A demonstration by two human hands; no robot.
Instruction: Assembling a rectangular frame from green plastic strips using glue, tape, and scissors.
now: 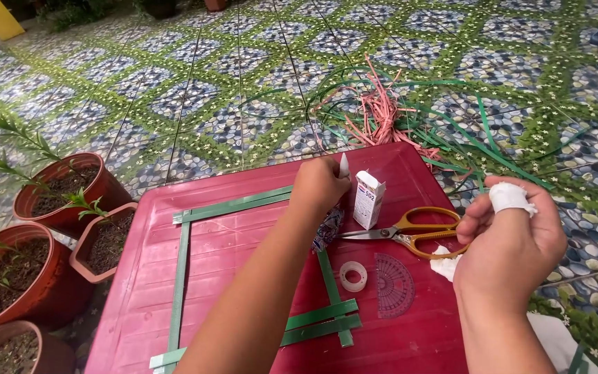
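Both hands are apart: right hand [510,239] at lower right, forefinger bandaged, holds nothing; left hand [318,185] mid-frame grips a small white tube [344,166] above the green frame [183,277]

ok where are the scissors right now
In the head view, the scissors lie on the red table's right side, between the small white box and the right hand.

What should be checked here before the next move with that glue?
1. Glue tube gripped in left hand: ok.
2. Nozzle open: cannot tell.
3. Green frame flat on red table: ok.
4. Right hand free, finger wrapped in white: ok.
5. Scissors lying apart from both hands: ok.
6. Frame's right strip joined at top: cannot tell, arm hides it.
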